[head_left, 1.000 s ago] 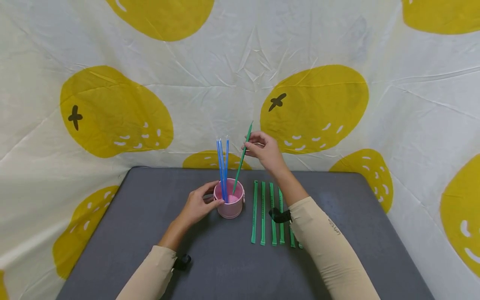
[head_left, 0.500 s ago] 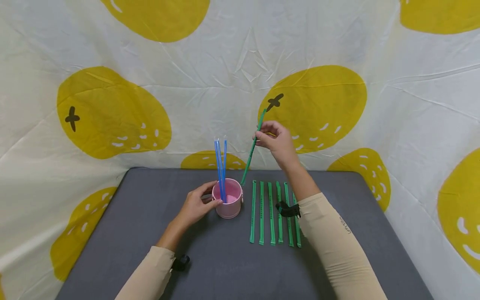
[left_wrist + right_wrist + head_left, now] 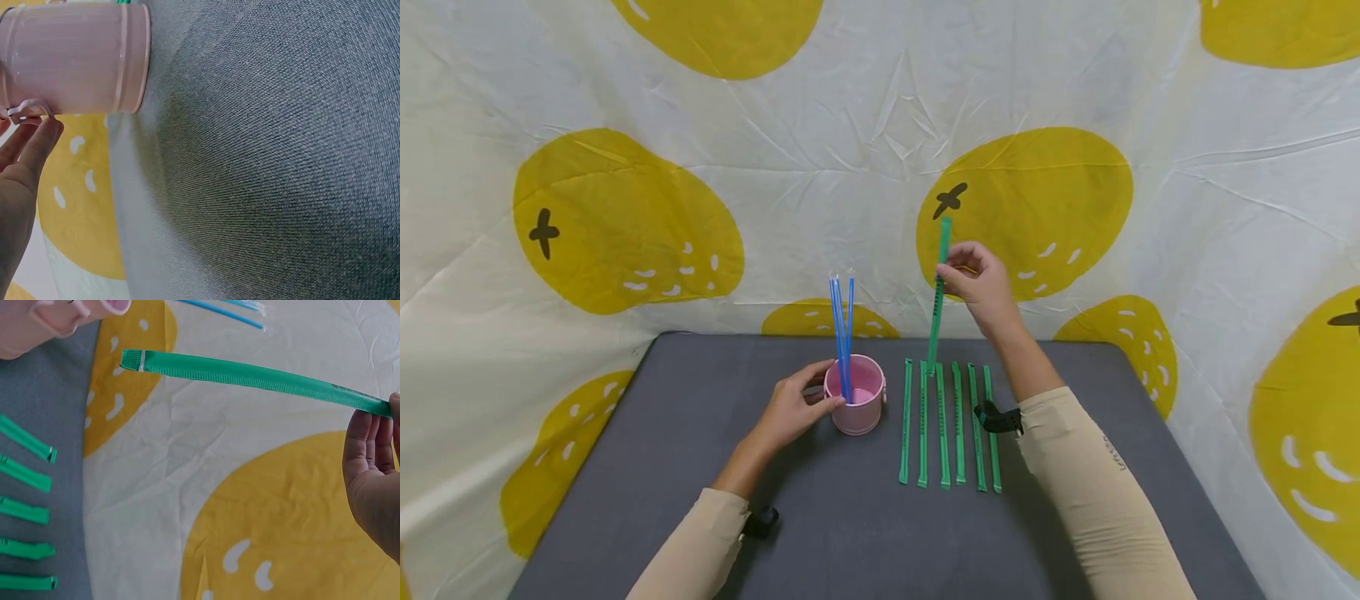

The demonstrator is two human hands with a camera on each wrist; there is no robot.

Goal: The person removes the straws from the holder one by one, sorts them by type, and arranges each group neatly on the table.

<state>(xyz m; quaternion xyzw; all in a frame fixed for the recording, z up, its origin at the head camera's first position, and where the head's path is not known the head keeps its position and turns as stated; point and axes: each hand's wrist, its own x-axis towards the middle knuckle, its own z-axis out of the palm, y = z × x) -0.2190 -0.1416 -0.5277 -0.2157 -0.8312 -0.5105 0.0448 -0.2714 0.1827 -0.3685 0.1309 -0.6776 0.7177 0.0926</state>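
Observation:
My left hand (image 3: 792, 408) holds a small pink bucket (image 3: 859, 418) by its left side, thumb at the front rim; in the left wrist view my fingertips touch the bucket's handle lug (image 3: 31, 110). Several blue straws (image 3: 842, 333) in clear wrappers stand in the bucket, leaning on its left wall. Up and to the right, my right hand (image 3: 981, 279) pinches a green-wrapped straw (image 3: 936, 321) between thumb and fingers. This straw hangs nearly upright, its lower end overlapping the tops of the green straws on the table. The right wrist view shows its flat sealed end (image 3: 131, 360).
Several green-wrapped straws (image 3: 942, 433) lie side by side on the dark grey table (image 3: 842, 533), right of the bucket. Behind the table hangs a white cloth (image 3: 820, 217) with yellow fruit prints. My right forearm (image 3: 1090, 475) passes just right of the row.
My right hand has carried the green straw rightward; its lower end has gone from inside the bucket's mouth to over the row. The straw is more upright. The left hand stays on the bucket.

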